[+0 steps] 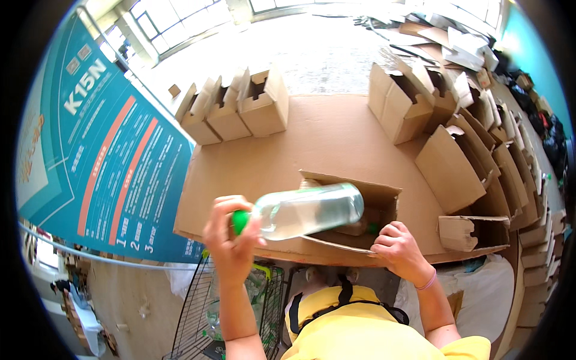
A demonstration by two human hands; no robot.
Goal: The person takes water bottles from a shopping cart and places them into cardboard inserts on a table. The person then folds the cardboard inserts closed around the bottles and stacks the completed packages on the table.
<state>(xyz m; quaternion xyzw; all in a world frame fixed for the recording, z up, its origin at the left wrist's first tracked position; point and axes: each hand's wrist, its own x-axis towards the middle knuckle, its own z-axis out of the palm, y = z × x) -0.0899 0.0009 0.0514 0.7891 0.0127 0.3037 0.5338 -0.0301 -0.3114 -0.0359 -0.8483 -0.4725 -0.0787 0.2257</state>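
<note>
My left hand (231, 231) grips a clear plastic bottle (309, 210) by its green-capped end. The bottle lies almost level in the air, its base pointing right, above an open cardboard box (384, 201) at the table's near edge. Fingers of my right hand (396, 246) are curled on the box's near right rim. Inside the box, partly hidden by the held bottle, something with a green cap (373, 228) shows.
Three open boxes (264, 99) stand at the table's far left, and many more (453, 168) crowd its right side. A wire cart (198, 312) with bottles is below the near left edge. A teal banner (114, 156) rises at left.
</note>
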